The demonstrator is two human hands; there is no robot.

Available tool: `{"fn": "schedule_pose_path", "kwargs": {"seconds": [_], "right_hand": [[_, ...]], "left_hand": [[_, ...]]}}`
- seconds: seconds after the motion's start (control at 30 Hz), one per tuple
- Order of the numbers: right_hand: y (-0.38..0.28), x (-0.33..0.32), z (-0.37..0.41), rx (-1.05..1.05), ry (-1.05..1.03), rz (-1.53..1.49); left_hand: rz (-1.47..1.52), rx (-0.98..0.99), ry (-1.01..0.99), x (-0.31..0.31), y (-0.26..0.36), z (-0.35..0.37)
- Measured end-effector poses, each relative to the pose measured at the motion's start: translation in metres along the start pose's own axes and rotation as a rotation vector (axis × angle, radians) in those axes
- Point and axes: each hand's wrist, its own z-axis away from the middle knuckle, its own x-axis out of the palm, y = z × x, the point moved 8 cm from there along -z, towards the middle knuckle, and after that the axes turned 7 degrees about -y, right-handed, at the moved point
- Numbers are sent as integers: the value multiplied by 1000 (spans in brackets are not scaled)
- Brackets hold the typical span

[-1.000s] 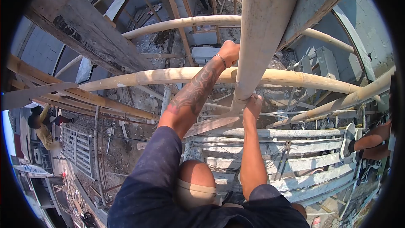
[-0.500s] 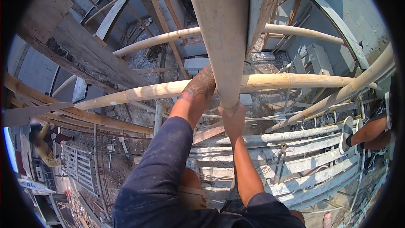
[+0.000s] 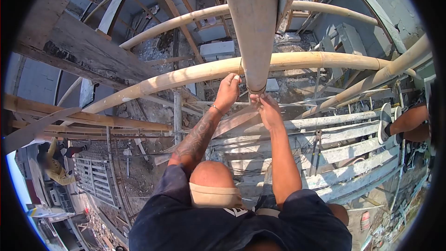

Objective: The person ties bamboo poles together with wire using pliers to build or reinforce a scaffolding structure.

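Observation:
An upright bamboo pole (image 3: 253,23) comes down in the centre and crosses a horizontal bamboo pole (image 3: 186,76). A thin wire (image 3: 240,67) runs beside the crossing. My left hand (image 3: 227,90), at the left of the upright pole, pinches the wire between thumb and fingers. Just under the upright pole's lower end, my right hand (image 3: 268,110) has its fingers bent at a loop of the wire round the pole; its fingertips are too small to make out fully.
Pale slats (image 3: 334,146) lie below, with pliers or cutters (image 3: 317,146) on them. Another person's feet (image 3: 384,123) are at the right; a person (image 3: 55,165) is at the lower left. A large wooden beam (image 3: 93,60) crosses the upper left.
My left hand has come from behind the upright pole to its left side, now with the wire. My right hand's fingers have shifted at the pole's lower end. The view has tilted.

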Motion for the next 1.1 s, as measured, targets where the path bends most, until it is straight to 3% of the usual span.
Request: {"fn": "schedule_pose_path", "kwargs": {"seconds": [0.07, 0.13, 0.27, 0.33, 0.4, 0.5, 0.6, 0.67, 0.7, 0.87, 0.93, 1.0, 1.1], "right_hand": [[8, -8, -1, 11, -1, -42], [8, -12, -9, -5, -6, 198], [-7, 3, -2, -22, 117, 305], [-2, 8, -1, -12, 165, 285], [-3, 11, 0, -79, 230, 169], [0, 15, 3, -72, 307, 162], [-1, 22, 3, -69, 315, 114], [-1, 26, 4, -69, 294, 74], [-3, 30, 5, -82, 256, 79], [2, 16, -5, -131, 185, 49], [-2, 14, -6, -134, 161, 81], [-3, 15, -4, -75, 130, 58], [-6, 13, -4, -74, 112, 117]], "left_hand": [[-3, 15, 27, 3, -7, 0], [124, -15, -99, 6, -15, -6], [181, -46, -259, 11, -11, -5], [-155, -43, -301, 9, -13, -7], [-173, -78, -304, 12, 3, 0], [43, -223, -344, 18, -4, 10], [14, -146, -319, 21, -3, 8], [-434, 2, -226, 18, 7, 12], [-608, 215, -135, 17, 20, 15], [-482, 134, -209, 16, 20, 16], [-565, 106, -260, 13, 18, 18], [-684, 219, -284, 15, 25, 20], [-711, 218, -355, 16, 22, 14]]}}
